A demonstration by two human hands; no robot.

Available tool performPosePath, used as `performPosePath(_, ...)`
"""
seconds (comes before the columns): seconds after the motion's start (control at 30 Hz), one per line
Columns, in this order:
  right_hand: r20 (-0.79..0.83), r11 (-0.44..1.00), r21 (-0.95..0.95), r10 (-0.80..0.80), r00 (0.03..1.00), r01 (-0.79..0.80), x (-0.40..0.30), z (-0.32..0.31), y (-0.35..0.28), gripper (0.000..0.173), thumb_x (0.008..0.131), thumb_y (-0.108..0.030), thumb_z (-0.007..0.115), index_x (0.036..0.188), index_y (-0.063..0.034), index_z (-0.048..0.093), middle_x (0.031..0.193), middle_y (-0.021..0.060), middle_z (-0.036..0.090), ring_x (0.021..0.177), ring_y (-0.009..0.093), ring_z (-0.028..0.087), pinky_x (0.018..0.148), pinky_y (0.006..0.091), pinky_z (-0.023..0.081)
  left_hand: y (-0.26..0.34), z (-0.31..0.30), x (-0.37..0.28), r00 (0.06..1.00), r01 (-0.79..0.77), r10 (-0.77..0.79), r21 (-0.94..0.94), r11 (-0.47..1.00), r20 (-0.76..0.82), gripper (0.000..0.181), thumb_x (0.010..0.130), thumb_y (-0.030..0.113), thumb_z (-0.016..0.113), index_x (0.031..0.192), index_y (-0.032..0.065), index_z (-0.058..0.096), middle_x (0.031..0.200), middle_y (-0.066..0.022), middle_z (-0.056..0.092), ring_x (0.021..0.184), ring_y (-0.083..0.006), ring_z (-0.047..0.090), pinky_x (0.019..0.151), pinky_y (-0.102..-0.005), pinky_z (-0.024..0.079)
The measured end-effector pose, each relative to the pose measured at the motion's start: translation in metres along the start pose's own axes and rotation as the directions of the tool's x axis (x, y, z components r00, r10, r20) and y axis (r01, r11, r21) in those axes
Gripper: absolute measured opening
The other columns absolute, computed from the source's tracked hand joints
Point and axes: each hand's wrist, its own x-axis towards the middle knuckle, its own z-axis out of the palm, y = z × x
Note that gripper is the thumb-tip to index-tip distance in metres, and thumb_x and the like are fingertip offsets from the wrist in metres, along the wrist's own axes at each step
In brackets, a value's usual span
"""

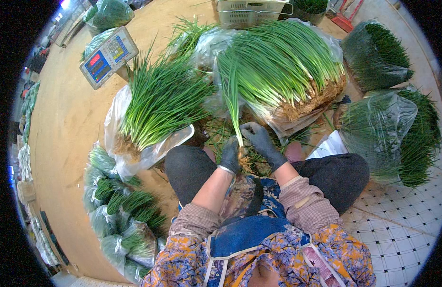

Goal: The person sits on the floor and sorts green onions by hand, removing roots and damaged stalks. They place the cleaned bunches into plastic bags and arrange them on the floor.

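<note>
My left hand (230, 155), in a dark glove, is closed around the root end of a few green onions (235, 118), whose leaves point away from me. Thumb and fingertips of my gloved right hand (258, 138) are at the white stalks; whether they pinch one is unclear. Beyond my hands lies a large pile of green onions (282, 68) on plastic, roots towards me. Another heap of green onions (163, 104) rests on plastic over a scale's tray (183, 138) at the left. The scale's display (108, 57) stands behind that heap.
Bagged green onions stand at the right (389, 132) and far right (377, 53). Several tied bags of green onions (117, 215) lie on the floor at the left. A plastic crate (251, 12) and a red dustpan (343, 22) are at the back. Loose leaves litter the floor between my knees.
</note>
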Motion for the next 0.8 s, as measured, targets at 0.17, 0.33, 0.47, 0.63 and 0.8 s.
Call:
performPosePath(0.17, -0.052, 0.979, -0.113, 0.162, 0.985, -0.167, 0.019, -0.008, -0.018, 0.032, 0.069, -0.032, 0.055, 0.073, -0.0006, 0.049, 0.066, 0.011, 0.051, 0.062, 0.02, 0.049, 0.058, 0.029, 0.039, 0.021, 0.03, -0.024, 0.993, 0.015, -0.037, 0.19, 0.982, 0.109, 0.018, 0.081, 0.026, 0.04, 0.088, 0.0111, 0.047, 0.064, 0.0003, 0.051, 0.045, -0.0085, 0.046, 0.038, -0.0183, 0.038)
performPosePath(0.33, -0.231, 0.962, 0.076, 0.273, 0.934, -0.262, 0.03, 0.008, 0.007, 0.024, 0.072, -0.024, 0.053, 0.074, -0.0007, 0.049, 0.064, 0.0099, 0.051, 0.059, 0.018, 0.048, 0.056, 0.0289, 0.039, 0.022, 0.03, -0.019, 0.997, -0.025, 0.018, 0.091, 0.996, 0.068, 0.015, 0.078, 0.018, 0.047, 0.089, 0.0082, 0.043, 0.062, -0.0003, 0.049, 0.046, -0.008, 0.047, 0.037, -0.0175, 0.036)
performPosePath(0.47, -0.084, 0.982, 0.062, 0.184, 0.979, -0.18, 0.028, 0.015, 0.013, 0.025, 0.071, -0.025, 0.054, 0.074, -0.0008, 0.049, 0.064, 0.008, 0.051, 0.059, 0.014, 0.047, 0.054, 0.0286, 0.038, 0.02, 0.029, -0.018, 0.997, -0.078, 0.073, 0.168, 0.983, 0.038, 0.016, 0.078, 0.017, 0.047, 0.087, 0.0078, 0.039, 0.059, -0.0024, 0.047, 0.04, -0.0112, 0.046, 0.032, -0.0198, 0.034)
performPosePath(0.63, -0.182, 0.983, 0.057, 0.183, 0.966, -0.176, 0.024, 0.022, 0.007, 0.021, 0.072, -0.023, 0.054, 0.074, -0.0021, 0.05, 0.064, 0.0084, 0.052, 0.058, 0.015, 0.049, 0.054, 0.0288, 0.039, 0.025, 0.032, -0.016, 0.989, -0.142, 0.128, 0.235, 0.962, 0.076, 0.016, 0.078, 0.016, 0.046, 0.087, 0.0067, 0.038, 0.063, -0.0027, 0.048, 0.042, -0.011, 0.048, 0.032, -0.0193, 0.035)
performPosePath(0.8, -0.081, 0.935, -0.28, 0.201, 0.976, -0.216, 0.029, 0.016, 0.051, 0.018, 0.069, -0.019, 0.051, 0.074, -0.002, 0.051, 0.068, 0.0153, 0.054, 0.061, 0.027, 0.053, 0.057, 0.0355, 0.041, 0.023, 0.024, -0.01, 0.984, -0.126, 0.119, 0.043, 0.991, 0.13, 0.017, 0.079, 0.016, 0.045, 0.09, 0.0057, 0.037, 0.066, -0.0045, 0.048, 0.046, -0.0123, 0.049, 0.035, -0.0203, 0.037)
